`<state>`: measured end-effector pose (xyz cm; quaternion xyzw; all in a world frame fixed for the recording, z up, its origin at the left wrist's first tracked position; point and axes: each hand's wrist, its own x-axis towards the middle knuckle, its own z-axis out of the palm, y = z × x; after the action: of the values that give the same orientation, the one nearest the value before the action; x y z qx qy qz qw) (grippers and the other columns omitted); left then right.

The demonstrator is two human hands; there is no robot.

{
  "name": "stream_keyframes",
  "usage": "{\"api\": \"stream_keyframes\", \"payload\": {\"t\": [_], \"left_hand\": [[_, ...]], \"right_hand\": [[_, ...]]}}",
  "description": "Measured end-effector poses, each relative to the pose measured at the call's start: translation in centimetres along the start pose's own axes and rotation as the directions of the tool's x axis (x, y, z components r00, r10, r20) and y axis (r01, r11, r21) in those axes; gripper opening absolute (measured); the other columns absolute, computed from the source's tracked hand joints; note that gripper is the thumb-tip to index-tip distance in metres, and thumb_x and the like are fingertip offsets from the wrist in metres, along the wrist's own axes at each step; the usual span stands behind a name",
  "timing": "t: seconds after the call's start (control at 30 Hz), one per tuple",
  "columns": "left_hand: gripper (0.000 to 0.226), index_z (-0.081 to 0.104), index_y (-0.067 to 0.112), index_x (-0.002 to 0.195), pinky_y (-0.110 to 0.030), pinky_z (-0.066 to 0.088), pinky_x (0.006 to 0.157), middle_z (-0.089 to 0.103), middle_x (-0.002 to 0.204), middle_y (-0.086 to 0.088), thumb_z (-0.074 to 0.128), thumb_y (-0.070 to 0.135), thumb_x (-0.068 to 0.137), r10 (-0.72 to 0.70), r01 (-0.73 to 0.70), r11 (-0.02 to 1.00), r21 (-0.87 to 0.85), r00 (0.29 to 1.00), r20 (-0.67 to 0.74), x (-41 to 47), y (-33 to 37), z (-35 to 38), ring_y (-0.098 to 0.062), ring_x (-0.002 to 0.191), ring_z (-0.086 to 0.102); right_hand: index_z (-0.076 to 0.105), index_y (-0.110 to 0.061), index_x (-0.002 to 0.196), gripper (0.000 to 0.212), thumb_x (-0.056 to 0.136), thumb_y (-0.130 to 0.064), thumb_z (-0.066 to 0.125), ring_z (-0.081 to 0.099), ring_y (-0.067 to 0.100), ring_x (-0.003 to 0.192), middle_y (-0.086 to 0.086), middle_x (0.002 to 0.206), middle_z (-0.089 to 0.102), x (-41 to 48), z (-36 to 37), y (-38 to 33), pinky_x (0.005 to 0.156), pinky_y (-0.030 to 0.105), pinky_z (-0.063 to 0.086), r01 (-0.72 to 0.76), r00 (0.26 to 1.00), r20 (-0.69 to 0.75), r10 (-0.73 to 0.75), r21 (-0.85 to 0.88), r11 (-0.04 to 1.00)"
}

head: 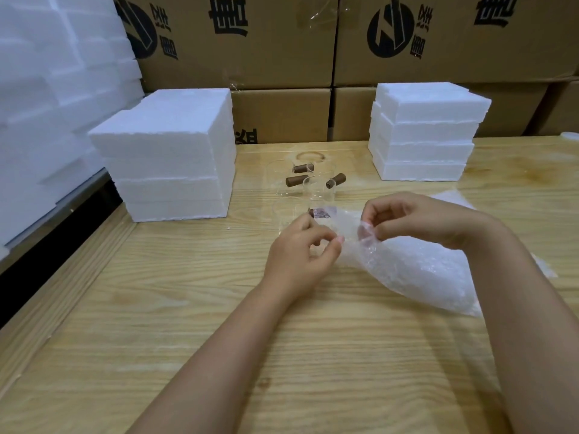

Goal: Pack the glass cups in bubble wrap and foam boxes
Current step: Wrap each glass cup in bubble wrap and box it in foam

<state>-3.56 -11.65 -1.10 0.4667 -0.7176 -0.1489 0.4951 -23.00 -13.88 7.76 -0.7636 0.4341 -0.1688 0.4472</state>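
At center frame, the left hand (302, 255) and right hand (407, 222) pinch a bubble wrap bag (407, 270), best parted gently before a glass cup (318, 187) goes in.

White foam boxes (175, 158) stand on a pale, wood-grained table (188, 308); the clear glass cups (305, 183) have dark brown handles. Tan cardboard cartons (407, 36) carry black printed logos (bubble wrap (407, 264): milky translucent).
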Motion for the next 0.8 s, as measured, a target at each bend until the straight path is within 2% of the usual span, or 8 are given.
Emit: {"api": "stream_keyframes", "payload": {"t": [0.13, 0.23, 0.4, 0.5, 0.57, 0.63, 0.7, 0.8], "left_hand": [[0.050, 0.067, 0.005, 0.051, -0.033, 0.036, 0.087, 0.055, 0.083, 0.017, 0.052, 0.032, 0.090, 0.043, -0.042, 0.999, -0.015, 0.998, 0.053, 0.1, 0.1, -0.2, -0.017, 0.087, 0.052], [0.055, 0.069, 0.010, 0.056, -0.019, 0.025, 0.092, 0.071, 0.078, 0.006, 0.040, 0.037, 0.093, -0.007, 0.015, 0.998, -0.060, 0.991, 0.131, -0.1, 0.3, -0.3, -0.003, 0.081, 0.054], [0.018, 0.067, 0.019, 0.098, -0.022, 0.041, 0.070, 0.059, 0.084, 0.012, 0.059, 0.030, 0.088, 0.051, -0.069, 0.994, -0.083, 0.977, -0.206, 0.1, 0.9, -0.4, 0.002, 0.074, 0.051], [0.060, 0.044, 0.032, 0.125, -0.013, 0.039, 0.077, 0.043, 0.115, 0.008, 0.077, 0.027, 0.075, 0.006, -0.025, 0.996, -0.082, 0.973, -0.230, 0.5, 0.3, -0.3, -0.005, 0.091, 0.045], [0.052, 0.050, 0.033, 0.122, -0.012, 0.039, 0.079, 0.042, 0.123, 0.008, 0.078, 0.026, 0.079, 0.011, -0.021, 0.998, -0.055, 0.984, -0.178, 0.3, 0.2, -0.3, -0.007, 0.099, 0.048], [0.016, 0.065, 0.021, 0.103, -0.011, 0.038, 0.067, 0.057, 0.101, 0.013, 0.068, 0.025, 0.088, 0.036, -0.040, 0.999, -0.023, 0.985, -0.166, 0.2, -0.1, -0.1, 0.003, 0.082, 0.053], [0.013, 0.068, 0.012, 0.091, -0.008, 0.033, 0.059, 0.061, 0.073, 0.014, 0.061, 0.022, 0.091, 0.022, -0.025, 0.999, -0.020, 0.987, -0.156, 0.0, -0.3, -0.1, 0.009, 0.063, 0.052], [0.009, 0.070, 0.007, 0.089, -0.003, 0.031, 0.057, 0.059, 0.064, 0.011, 0.062, 0.012, 0.090, 0.046, -0.043, 0.999, 0.020, 0.989, -0.141, -0.1, -0.6, -0.3, 0.011, 0.055, 0.049]], "right_hand": [[0.058, -0.007, 0.076, 0.023, 0.088, 0.008, 0.046, 0.062, 0.024, 0.085, 0.009, 0.085, 0.068, 0.0, -0.4, -0.5, 0.079, 0.035, 0.050, 0.113, 0.940, -0.331, -0.081, 0.078, 0.991], [0.056, -0.006, 0.074, 0.021, 0.088, 0.006, 0.045, 0.064, 0.026, 0.082, 0.008, 0.080, 0.069, 0.0, -0.6, -0.9, 0.085, 0.050, 0.050, 0.183, 0.835, -0.541, -0.100, 0.102, 0.978], [0.049, -0.007, 0.066, 0.020, 0.080, 0.005, 0.044, 0.068, 0.029, 0.079, 0.009, 0.074, 0.071, -0.4, -0.6, -0.9, 0.080, 0.054, 0.044, 0.215, 0.930, -0.336, -0.147, 0.177, 0.960], [0.047, -0.005, 0.065, 0.006, 0.066, -0.002, 0.041, 0.068, 0.035, 0.076, 0.016, 0.072, 0.069, 0.0, 0.0, -0.4, 0.076, 0.052, 0.034, 0.233, 0.961, -0.206, -0.184, 0.245, 0.941], [0.046, -0.006, 0.064, 0.007, 0.063, -0.003, 0.039, 0.064, 0.039, 0.075, 0.018, 0.070, 0.067, 0.5, 0.3, 0.0, 0.076, 0.049, 0.030, 0.234, 0.965, -0.187, -0.185, 0.294, 0.927], [0.047, -0.006, 0.061, 0.009, 0.060, -0.004, 0.038, 0.055, 0.042, 0.076, 0.021, 0.070, 0.063, 0.9, 0.5, 0.5, 0.075, 0.049, 0.028, 0.227, 0.962, -0.226, -0.157, 0.330, 0.917], [0.053, -0.009, 0.058, 0.013, 0.059, -0.007, 0.040, 0.048, 0.042, 0.077, 0.025, 0.071, 0.057, 1.4, 0.4, 1.0, 0.074, 0.051, 0.029, 0.215, 0.954, -0.278, -0.112, 0.373, 0.903], [0.062, -0.011, 0.065, 0.017, 0.071, -0.017, 0.047, 0.054, 0.031, 0.074, 0.018, 0.077, 0.063, 2.3, 0.7, 1.0, 0.074, 0.043, 0.039, 0.182, 0.917, -0.398, -0.019, 0.377, 0.908]]}}
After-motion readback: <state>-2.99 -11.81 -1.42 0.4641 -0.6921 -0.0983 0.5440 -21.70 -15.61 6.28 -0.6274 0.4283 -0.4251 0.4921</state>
